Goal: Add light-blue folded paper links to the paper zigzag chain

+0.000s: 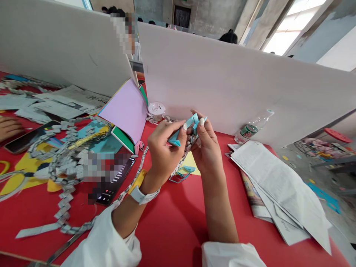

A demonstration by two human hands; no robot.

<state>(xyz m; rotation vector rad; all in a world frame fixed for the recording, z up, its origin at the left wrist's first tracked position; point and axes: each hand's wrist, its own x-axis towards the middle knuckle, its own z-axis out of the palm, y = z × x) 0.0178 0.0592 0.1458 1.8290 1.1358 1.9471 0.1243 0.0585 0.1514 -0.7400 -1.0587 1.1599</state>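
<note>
My left hand (164,148) is closed, pinching a light-blue folded paper strip (174,139) between thumb and fingers. Facing it, my right hand (209,146) grips a chain of folded paper links (192,138) near its end, where blue paper is joined on. The two hands almost meet above the red table (172,218), and fingers hide part of the joint. Beneath them, loose blue folded strips (181,175) lie by a yellow sheet (193,163). A long grey newspaper-link chain (64,204) winds across the left side and passes by my left wrist.
A phone (118,181) lies left of my forearm. A purple sheet (125,109) leans near a round clear container (156,108). Rightward are a plastic bottle (247,130) and stacked newspapers (278,181). White partitions (236,81) stand behind. Another person's hand (9,128) rests far left.
</note>
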